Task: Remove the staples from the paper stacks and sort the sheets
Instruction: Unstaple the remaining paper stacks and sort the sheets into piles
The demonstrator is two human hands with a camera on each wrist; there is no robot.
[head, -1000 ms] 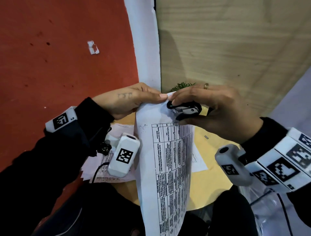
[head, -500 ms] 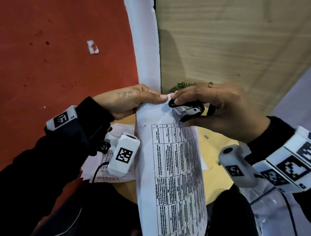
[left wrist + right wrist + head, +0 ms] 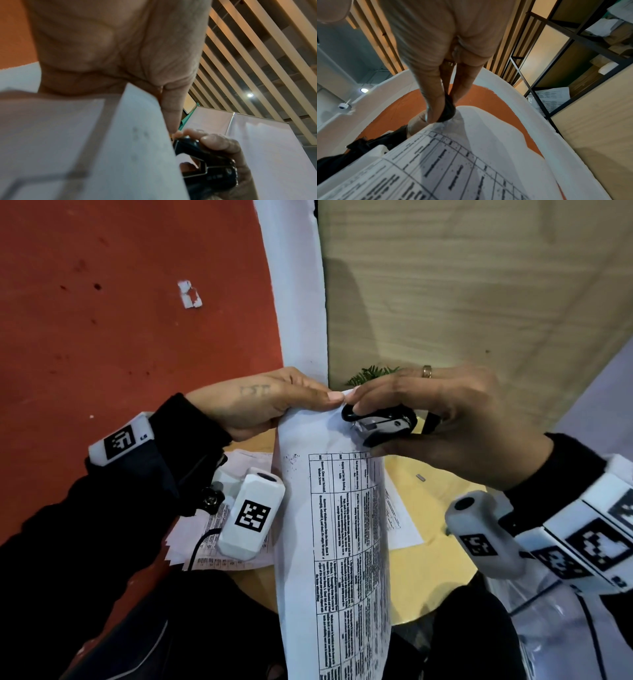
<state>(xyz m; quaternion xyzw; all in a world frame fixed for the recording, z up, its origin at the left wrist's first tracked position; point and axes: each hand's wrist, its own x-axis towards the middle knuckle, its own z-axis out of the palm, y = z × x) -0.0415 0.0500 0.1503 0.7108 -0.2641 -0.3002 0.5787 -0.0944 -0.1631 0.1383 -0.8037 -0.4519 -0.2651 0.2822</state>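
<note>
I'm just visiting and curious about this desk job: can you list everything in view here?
Stapled paper stack: one, white with printed table, held up at centre.
Staple remover: one, black, at the stack's top corner.
Loose sheets: several, white, on the table's left.
Single sheet: one, white, right of the stack.
Table: one, yellow.
Loose staple: one, on the table.
Left hand: pinches the stack's top.
Right hand: grips the remover.

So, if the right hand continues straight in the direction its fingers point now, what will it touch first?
Most likely the left hand. The right hand, gripping the staple remover, points left along the top corner of the paper stack, where the left thumb pinches it. The fingertips look almost touching, though depth is unclear.
</note>
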